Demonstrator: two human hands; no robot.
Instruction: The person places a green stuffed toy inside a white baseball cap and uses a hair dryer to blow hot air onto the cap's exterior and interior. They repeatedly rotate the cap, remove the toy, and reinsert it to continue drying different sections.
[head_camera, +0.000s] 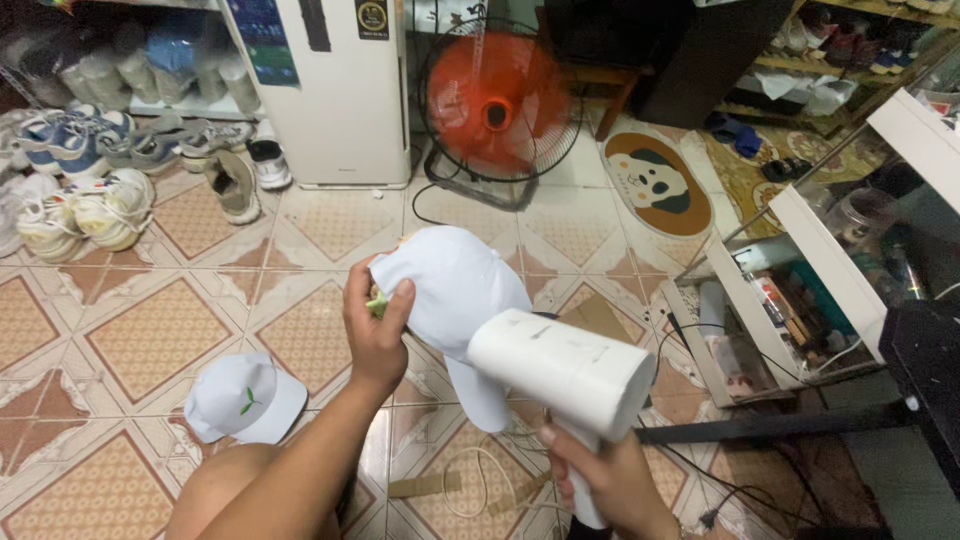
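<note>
My left hand (378, 330) grips a white cap (455, 285) from its left side, holding it up above the tiled floor. My right hand (610, 480) holds the handle of a white hand-held steamer (560, 372), whose head points up and left at the cap's lower right. A cord (480, 480) trails from the steamer across the floor below. A second white cap (245, 398) with a small green mark lies on the floor at the lower left, beside my knee.
An orange floor fan (497, 105) stands ahead by a white appliance (330, 90). Several sneakers (95, 205) line the left wall. A dog-face mat (657, 185) lies beyond. A white shelf unit (800, 260) with clutter stands at the right, with cables on the floor near it.
</note>
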